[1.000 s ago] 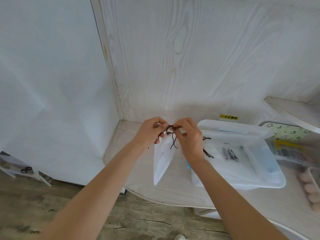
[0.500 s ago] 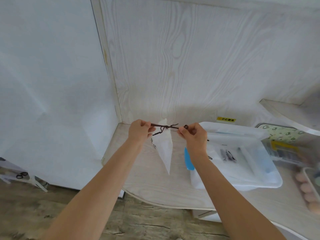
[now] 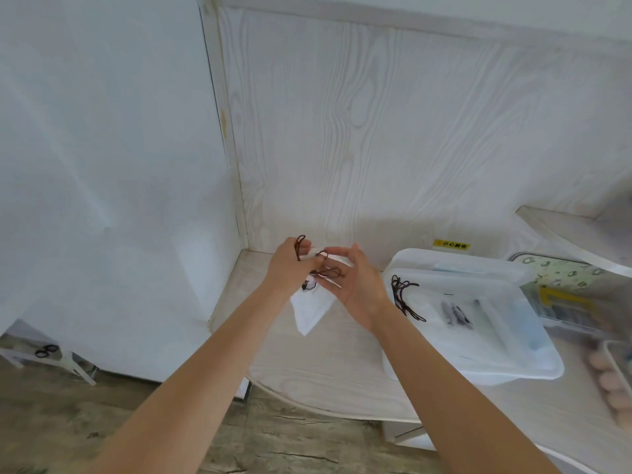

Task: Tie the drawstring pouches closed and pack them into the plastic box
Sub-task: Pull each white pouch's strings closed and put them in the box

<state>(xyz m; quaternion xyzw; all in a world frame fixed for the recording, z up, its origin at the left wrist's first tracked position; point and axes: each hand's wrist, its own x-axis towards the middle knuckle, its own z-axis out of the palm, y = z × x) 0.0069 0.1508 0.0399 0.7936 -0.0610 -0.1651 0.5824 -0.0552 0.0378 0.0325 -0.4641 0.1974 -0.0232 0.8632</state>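
Observation:
A small white drawstring pouch [image 3: 310,307] hangs between my hands above the pale wooden table [image 3: 328,367]. My left hand [image 3: 289,265] pinches one dark brown cord, and a loop of it sticks up over my knuckles. My right hand [image 3: 355,283] has its fingers spread, with the other cord strand lying across them. To the right stands the translucent plastic box [image 3: 478,367], which holds white pouches [image 3: 441,309] whose dark cords [image 3: 403,295] trail over its left edge.
A wood-grain wall panel [image 3: 393,131] rises behind the table, with a yellow warning sticker [image 3: 450,244] low on it. A patterned container [image 3: 564,289] and a tray of eggs [image 3: 615,381] sit at the far right. Scissors [image 3: 46,350] lie on a low shelf at lower left.
My hands, which had pulled the cords taut and apart, have come back together over the pouch. The right hand's fingers have spread, and a cord loop now stands above the left hand.

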